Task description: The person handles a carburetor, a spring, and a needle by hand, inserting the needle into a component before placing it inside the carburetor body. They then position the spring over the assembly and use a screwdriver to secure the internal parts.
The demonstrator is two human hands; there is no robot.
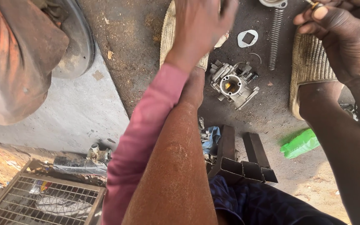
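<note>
The left hand (201, 25), in a pink sleeve (146, 137), reaches out over the oil-dark ground with fingers spread and loose, holding nothing; motion blur softens its fingertips at the top edge of the frame. The right hand (346, 33), at the upper right, pinches a small brass part (314, 5) between thumb and fingertips, close to the frame's top edge. Between the two hands, on the ground, lies a carburetor (233, 84), its round bore facing up, just beside the person's bare left shin. Above it rest a flat metal gasket plate (247, 38) with a square hole, a thin curved wire clip (256, 56) and a long coil spring (275, 37) laid nearly upright in the picture, its top end near a grey metal cap (274, 3) that is cut off by the frame. Both feet wear woven sandals (309, 66). Lower down, dark square steel tubes (242, 162) lie beside a blue rag (212, 137), and a crumpled green bottle (300, 144) sits to their right. At far left stand a rusty wheel (17, 54) on a concrete slab (80, 112) and a wire grille (42, 200).
</note>
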